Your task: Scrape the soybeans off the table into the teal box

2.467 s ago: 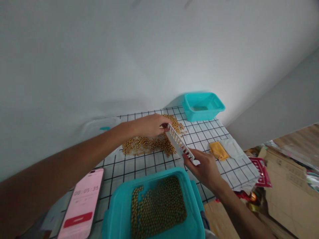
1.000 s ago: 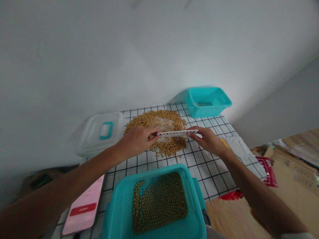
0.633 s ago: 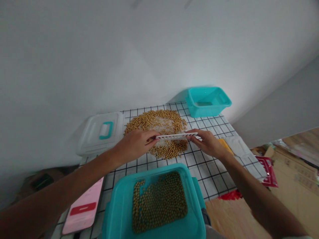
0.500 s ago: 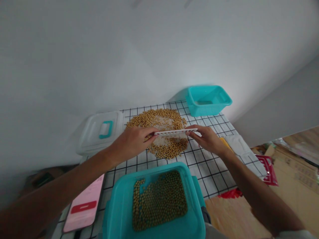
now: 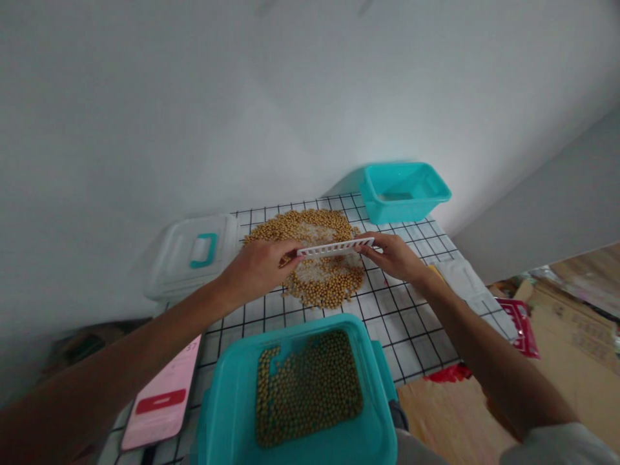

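Observation:
My left hand pinches the left end of a narrow white slotted plastic piece, seen almost edge-on. At its other end, my right hand grips it between thumb and fingers. The piece is held level above a spread pile of yellow-brown beans, which look like soybeans. Small whitish grains lie in the middle of that pile. Nearer to me stands a teal plastic bin with many more of the beans on its bottom.
A second teal bin stands at the back right by the wall. On the left lie a clear lid with a teal handle and a phone with a pink screen. A white cloth rests near the right table edge; cardboard is beyond.
Both hands have raised the slotted piece slightly and shifted it a little left. It has tilted, so more of its slotted side shows.

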### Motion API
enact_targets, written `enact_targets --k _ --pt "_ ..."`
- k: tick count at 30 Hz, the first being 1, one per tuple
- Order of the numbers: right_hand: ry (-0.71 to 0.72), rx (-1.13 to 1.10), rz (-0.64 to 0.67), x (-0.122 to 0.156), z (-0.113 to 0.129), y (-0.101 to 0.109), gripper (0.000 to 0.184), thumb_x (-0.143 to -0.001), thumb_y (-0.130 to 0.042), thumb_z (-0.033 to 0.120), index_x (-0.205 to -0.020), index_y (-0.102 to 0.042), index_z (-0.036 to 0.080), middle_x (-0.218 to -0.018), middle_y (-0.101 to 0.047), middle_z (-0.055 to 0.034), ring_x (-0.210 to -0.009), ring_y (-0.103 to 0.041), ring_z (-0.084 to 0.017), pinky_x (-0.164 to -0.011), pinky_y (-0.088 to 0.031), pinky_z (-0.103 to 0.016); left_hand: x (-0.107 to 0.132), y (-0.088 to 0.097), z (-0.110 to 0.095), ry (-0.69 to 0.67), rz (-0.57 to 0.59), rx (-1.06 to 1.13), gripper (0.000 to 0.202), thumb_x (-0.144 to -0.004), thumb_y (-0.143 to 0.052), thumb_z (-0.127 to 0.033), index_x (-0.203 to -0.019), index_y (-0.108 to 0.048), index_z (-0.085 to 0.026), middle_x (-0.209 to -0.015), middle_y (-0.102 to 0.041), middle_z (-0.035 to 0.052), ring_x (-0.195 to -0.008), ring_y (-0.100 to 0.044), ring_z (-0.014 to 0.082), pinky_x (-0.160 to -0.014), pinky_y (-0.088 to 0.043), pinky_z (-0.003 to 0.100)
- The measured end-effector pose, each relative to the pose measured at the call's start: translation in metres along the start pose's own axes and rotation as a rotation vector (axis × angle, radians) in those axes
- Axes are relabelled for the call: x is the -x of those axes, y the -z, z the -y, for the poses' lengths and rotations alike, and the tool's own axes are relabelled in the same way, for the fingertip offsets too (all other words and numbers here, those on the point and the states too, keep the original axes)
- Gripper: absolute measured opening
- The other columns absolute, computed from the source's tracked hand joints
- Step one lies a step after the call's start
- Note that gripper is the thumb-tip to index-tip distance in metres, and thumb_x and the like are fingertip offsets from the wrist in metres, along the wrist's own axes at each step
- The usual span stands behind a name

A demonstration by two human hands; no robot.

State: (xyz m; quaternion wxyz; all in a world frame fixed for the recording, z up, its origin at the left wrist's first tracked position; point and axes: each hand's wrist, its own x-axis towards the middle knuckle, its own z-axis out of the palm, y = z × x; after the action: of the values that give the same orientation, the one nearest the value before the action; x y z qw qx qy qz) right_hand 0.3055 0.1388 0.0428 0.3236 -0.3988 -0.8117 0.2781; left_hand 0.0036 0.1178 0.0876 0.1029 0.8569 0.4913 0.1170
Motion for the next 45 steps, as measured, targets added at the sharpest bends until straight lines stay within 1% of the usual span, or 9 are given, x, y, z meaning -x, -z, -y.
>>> enact_targets --k 6,14,18,23,31,35,39,42,45 --pt "-0.014 -0.002 0.01 0.008 0.004 0.0 0.028 -0.096 -0.055 0.039 -0.115 -0.069 0.025 -0.111 -0.075 -0.0031 -0.098 -0.07 -0.018 -0.086 -0.054 -0.033 0.008 -0.002 -0.003 0.006 0.021 0.003 0.028 -0.094 -0.052 -0.036 -0.112 -0.07 -0.023 -0.088 -0.079 0.0041 -0.078 -0.074 0.0195 -0.07 -0.052 0.029" --pt "-0.068 -0.022 0.019 0.02 0.015 0.0 0.027 -0.097 -0.054 0.039 -0.114 -0.071 0.025 -0.109 -0.075 -0.0033 -0.093 -0.07 -0.018 -0.082 -0.056 -0.033 0.017 -0.004 -0.009 -0.007 0.047 -0.003 0.029 -0.096 -0.049 -0.037 -0.112 -0.068 -0.022 -0.098 -0.079 0.005 -0.084 -0.075 0.0189 -0.077 -0.054 0.03" --pt "-0.062 -0.037 0.018 0.025 0.016 -0.003 0.027 -0.096 -0.056 0.038 -0.113 -0.071 0.024 -0.108 -0.075 -0.0043 -0.096 -0.07 -0.019 -0.082 -0.056 -0.033 0.022 -0.005 -0.009 -0.009 0.055 0.035 0.028 -0.096 -0.049 -0.036 -0.113 -0.067 -0.024 -0.095 -0.08 0.0032 -0.084 -0.075 0.018 -0.076 -0.055 0.028" --pt "-0.055 -0.053 0.019 0.03 0.018 -0.005 0.026 -0.096 -0.056 0.037 -0.113 -0.07 0.024 -0.111 -0.075 -0.0036 -0.101 -0.07 -0.018 -0.087 -0.055 -0.032 0.027 -0.004 -0.011 0.01 0.079 0.054 0.03 -0.096 -0.049 -0.037 -0.113 -0.068 -0.022 -0.095 -0.08 0.0053 -0.084 -0.075 0.0202 -0.077 -0.055 0.031" --pt "-0.065 -0.034 0.019 0.037 0.021 -0.006 0.025 -0.096 -0.056 0.035 -0.113 -0.07 0.024 -0.111 -0.075 -0.0032 -0.1 -0.07 -0.018 -0.085 -0.055 -0.031 0.032 -0.006 -0.013 0.008 0.094 0.077 0.031 -0.096 -0.049 -0.038 -0.114 -0.069 -0.022 -0.094 -0.079 0.0048 -0.082 -0.075 0.0198 -0.078 -0.055 0.032" --pt "-0.077 -0.023 0.024 0.04 0.023 -0.007 0.026 -0.096 -0.055 0.036 -0.114 -0.069 0.024 -0.108 -0.075 -0.003 -0.094 -0.071 -0.017 -0.082 -0.054 -0.031 0.033 -0.003 -0.013 -0.014 0.082 0.075 0.031 -0.096 -0.049 -0.039 -0.114 -0.069 -0.023 -0.094 -0.079 0.0044 -0.082 -0.075 0.0191 -0.077 -0.055 0.031" --pt "-0.055 -0.035 0.018 0.031 0.028 -0.004 0.026 -0.096 -0.055 0.038 -0.113 -0.07 0.024 -0.107 -0.075 -0.003 -0.092 -0.07 -0.017 -0.08 -0.054 -0.031 0.032 0.008 -0.011 -0.009 0.037 0.06 0.029 -0.096 -0.051 -0.04 -0.111 -0.069 -0.024 -0.088 -0.08 0.0029 -0.079 -0.075 0.0183 -0.071 -0.054 0.029" --pt "-0.028 -0.062 0.028 0.014 0.03 -0.004 0.028 -0.097 -0.054 0.04 -0.111 -0.07 0.022 -0.104 -0.075 -0.0036 -0.091 -0.068 -0.017 -0.079 -0.052 -0.031 0.032 0.019 -0.006 0.011 -0.013 0.04 0.026 -0.094 -0.053 -0.041 -0.107 -0.07 -0.025 -0.084 -0.079 0.0018 -0.075 -0.075 0.0181 -0.068 -0.053 0.028" --pt "0.012 -0.108 0.05 -0.007 0.029 -0.009 0.028 -0.097 -0.054 0.04 -0.11 -0.07 0.02 -0.103 -0.073 -0.0045 -0.089 -0.067 -0.016 -0.079 -0.052 -0.031 0.038 0.027 0.002 0.057 -0.034 0.04 0.025 -0.093 -0.055 -0.041 -0.106 -0.07 -0.025 -0.087 -0.079 0.0021 -0.076 -0.075 0.0183 -0.069 -0.055 0.029"
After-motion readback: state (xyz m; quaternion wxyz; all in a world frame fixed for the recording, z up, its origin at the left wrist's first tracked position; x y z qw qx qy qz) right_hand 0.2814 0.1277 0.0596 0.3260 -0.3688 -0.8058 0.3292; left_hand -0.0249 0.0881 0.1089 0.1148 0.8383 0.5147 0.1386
